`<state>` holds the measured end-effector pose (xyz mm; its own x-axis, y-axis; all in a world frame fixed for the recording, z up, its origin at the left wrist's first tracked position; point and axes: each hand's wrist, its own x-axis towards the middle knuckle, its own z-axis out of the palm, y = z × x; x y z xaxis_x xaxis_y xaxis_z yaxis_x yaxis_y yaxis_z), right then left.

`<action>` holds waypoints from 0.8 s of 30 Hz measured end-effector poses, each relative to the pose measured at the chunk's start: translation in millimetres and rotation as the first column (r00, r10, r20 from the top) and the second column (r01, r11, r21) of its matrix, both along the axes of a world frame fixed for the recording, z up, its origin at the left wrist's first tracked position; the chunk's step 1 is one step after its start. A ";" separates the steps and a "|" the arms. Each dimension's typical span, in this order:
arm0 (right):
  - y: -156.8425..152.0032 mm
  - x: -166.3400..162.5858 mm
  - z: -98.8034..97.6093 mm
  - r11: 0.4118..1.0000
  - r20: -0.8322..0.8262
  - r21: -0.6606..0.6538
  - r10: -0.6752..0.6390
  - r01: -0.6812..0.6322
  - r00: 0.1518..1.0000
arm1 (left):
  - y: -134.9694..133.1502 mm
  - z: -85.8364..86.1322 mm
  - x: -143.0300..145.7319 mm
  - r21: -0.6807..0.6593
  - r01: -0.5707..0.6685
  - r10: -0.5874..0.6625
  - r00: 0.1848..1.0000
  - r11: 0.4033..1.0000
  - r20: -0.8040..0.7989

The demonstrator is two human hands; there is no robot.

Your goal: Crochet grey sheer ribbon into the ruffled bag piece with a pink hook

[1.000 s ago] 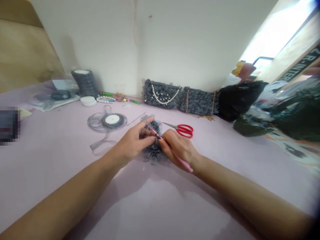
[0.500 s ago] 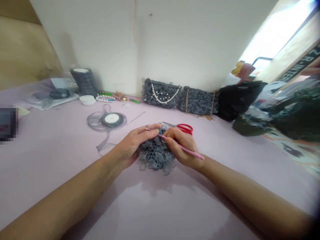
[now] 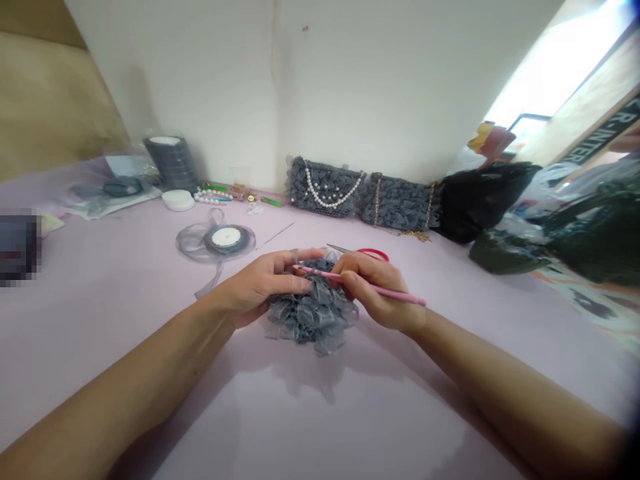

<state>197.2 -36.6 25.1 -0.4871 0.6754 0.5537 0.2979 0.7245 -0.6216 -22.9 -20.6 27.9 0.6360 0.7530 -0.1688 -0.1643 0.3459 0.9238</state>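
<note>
A ruffled grey piece of ribbon crochet (image 3: 310, 313) is held just over the table between my hands. My left hand (image 3: 265, 283) grips its left upper edge, thumb in front, with a strand of grey ribbon at the index finger. In my right hand (image 3: 377, 287) is a pink crochet hook (image 3: 395, 293), pinched between thumb and fingers. The hook points left; its tip lies by my left thumb and index finger, with loops of ribbon around the shaft. From my left hand the ribbon trails toward a spool of grey ribbon (image 3: 226, 237).
Behind my right hand lie red-handled scissors (image 3: 375, 254), partly covered. A long needle (image 3: 275, 236) rests beside the spool. Along the wall stand two ruffled grey bags (image 3: 325, 187), stacked spools (image 3: 173, 163) and a white round lid (image 3: 178, 200). A black plastic bag (image 3: 480, 200) sits right.
My right hand has drawn the crochet hook to the right, so more of its shaft shows. My left thumb has lowered away from the index finger, and the ruffled piece has tilted slightly.
</note>
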 end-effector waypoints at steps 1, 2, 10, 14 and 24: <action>0.7 1.3 1.7 1.000 0.009 0.025 0.007 -0.007 1.000 | 0.6 0.4 -1.0 -0.001 -0.003 0.003 1.000 1.000 -0.007; 1.6 2.8 3.5 0.998 0.021 0.055 0.013 -0.014 1.000 | 1.2 0.9 -2.0 -0.005 -0.007 0.007 1.000 1.000 -0.015; 6.7 13.3 16.6 0.959 0.188 0.262 0.056 -0.105 0.981 | 7.8 3.6 -9.2 -0.055 -0.016 0.013 0.999 0.998 -0.051; 5.1 13.1 19.8 0.952 0.238 0.259 0.103 -0.165 0.966 | 8.7 3.8 -8.6 -0.080 -0.008 0.005 0.999 0.997 -0.040; -0.2 12.2 24.0 0.978 0.041 -0.174 0.125 -0.116 0.991 | 10.8 3.6 -11.8 -0.060 0.085 -0.091 0.990 0.995 -0.110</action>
<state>209.4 -36.8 49.1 -0.5957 0.6923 0.4072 0.2498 0.6415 -0.7253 -34.7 -9.8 31.6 0.6738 0.6827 -0.2826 -0.0275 0.4054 0.9137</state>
